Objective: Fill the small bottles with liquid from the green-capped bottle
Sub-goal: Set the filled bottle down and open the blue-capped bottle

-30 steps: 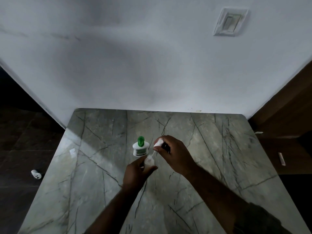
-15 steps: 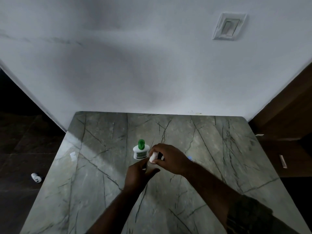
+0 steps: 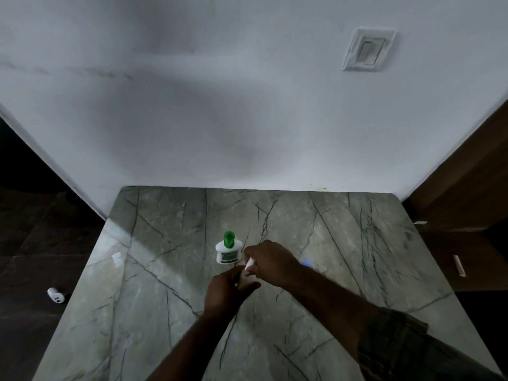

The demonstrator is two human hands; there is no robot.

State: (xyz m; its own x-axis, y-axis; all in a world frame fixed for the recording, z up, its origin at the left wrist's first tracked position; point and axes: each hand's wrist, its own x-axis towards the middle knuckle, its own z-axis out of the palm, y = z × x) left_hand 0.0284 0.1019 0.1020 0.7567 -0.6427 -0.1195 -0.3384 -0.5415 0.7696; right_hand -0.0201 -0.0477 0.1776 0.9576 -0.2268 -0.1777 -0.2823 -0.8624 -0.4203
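Observation:
A white bottle with a green cap [image 3: 228,250] stands upright on the grey marble table [image 3: 343,257], just behind my hands. My left hand [image 3: 224,292] is wrapped around a small clear bottle [image 3: 243,276], which is mostly hidden by the fingers. My right hand [image 3: 269,261] presses a white spray cap [image 3: 249,263] onto the top of that small bottle. The two hands touch each other over it.
A small clear bottle or scrap [image 3: 117,259] lies near the table's left edge. On the dark floor to the left sits a small white object [image 3: 56,295]. A white wall with a switch plate [image 3: 368,49] stands behind the table; brown wooden furniture [image 3: 467,202] is at the right.
My right hand has brought the white cap down from beside the green-capped bottle onto the small bottle in my left hand. The green-capped bottle has not moved.

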